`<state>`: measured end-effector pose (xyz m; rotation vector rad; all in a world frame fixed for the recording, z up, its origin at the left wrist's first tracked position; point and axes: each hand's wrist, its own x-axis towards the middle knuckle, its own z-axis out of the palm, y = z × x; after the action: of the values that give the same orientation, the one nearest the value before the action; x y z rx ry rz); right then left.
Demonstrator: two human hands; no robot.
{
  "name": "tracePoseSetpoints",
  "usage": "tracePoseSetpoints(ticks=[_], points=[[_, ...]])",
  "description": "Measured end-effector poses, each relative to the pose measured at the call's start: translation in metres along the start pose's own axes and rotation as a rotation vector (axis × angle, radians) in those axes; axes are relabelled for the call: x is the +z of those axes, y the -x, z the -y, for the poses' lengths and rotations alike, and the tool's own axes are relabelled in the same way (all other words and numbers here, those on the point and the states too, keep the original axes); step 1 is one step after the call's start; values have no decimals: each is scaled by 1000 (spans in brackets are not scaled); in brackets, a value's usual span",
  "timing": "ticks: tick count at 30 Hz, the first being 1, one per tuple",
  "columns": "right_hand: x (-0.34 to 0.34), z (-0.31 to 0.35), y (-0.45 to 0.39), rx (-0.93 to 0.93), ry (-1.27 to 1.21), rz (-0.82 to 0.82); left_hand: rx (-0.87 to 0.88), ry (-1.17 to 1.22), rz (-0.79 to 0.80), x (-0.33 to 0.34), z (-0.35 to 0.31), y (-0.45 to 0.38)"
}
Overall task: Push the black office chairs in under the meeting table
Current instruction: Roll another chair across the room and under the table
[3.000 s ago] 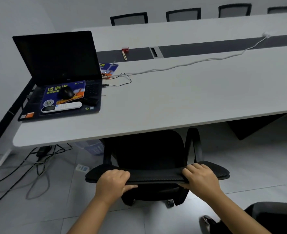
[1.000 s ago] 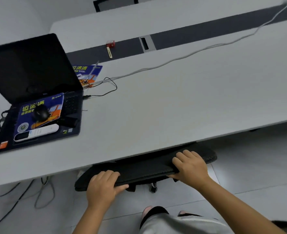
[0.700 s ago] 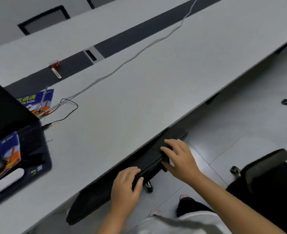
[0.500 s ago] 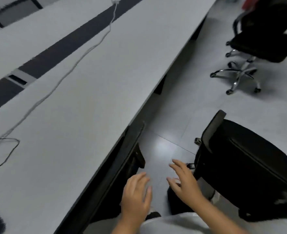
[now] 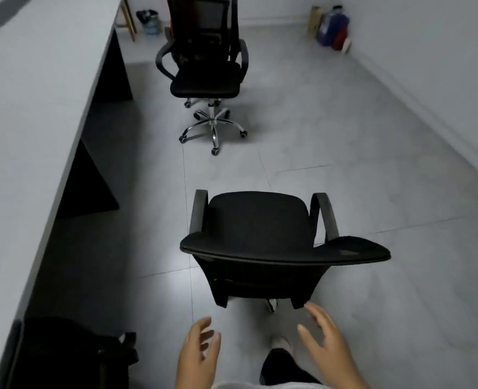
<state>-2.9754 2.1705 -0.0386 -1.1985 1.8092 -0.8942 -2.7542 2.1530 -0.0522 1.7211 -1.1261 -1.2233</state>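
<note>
Below my head camera, my left hand (image 5: 199,352) and my right hand (image 5: 326,343) hung over the grey tiled floor (image 5: 344,169), fingers spread and relaxed, holding nothing. Just beyond them stood the nearer black mesh-backed office chair (image 5: 260,234), its backrest top facing me and its seat pointing away along the aisle, well apart from the long pale-grey meeting table (image 5: 35,108) on my left. A second black office chair with a chrome star base (image 5: 207,68) stood farther off, also out in the open.

I judged the main risk to be the heading: the nearer chair faced along the table, not toward it, so a straight shove would roll it into the far chair. Pushing on one corner of the backrest could spin it on its castors. Its armrests might catch the table edge or hit the dark table leg panel (image 5: 91,186). My foot (image 5: 281,342) stood near the castors and could be clipped.
</note>
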Motion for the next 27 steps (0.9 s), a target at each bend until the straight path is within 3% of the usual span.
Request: tracePoseSetpoints(ticks=[4,7,9,11,14,20,27], points=[[-45,9,-36,-243,91,-72,261,-36,-137,29,-55,-22],[-66,18,-71,-563,301,-245,617,-262,-244,45,-78,-41],[-74,22,-96,-676,516,-239,715,-472,-271,53,-88,-61],[-76,20,-116,-713,711,-200,733,-744,-248,58,-96,-82],[-76,12,-138,-743,752,-239,769,-1007,-201,64,-101,-106],[-94,5,-186,-780,830,-273,798,-1173,85,74,-119,-138],[-144,8,-261,-778,820,-228,842,-1206,155,140,-157,-177]])
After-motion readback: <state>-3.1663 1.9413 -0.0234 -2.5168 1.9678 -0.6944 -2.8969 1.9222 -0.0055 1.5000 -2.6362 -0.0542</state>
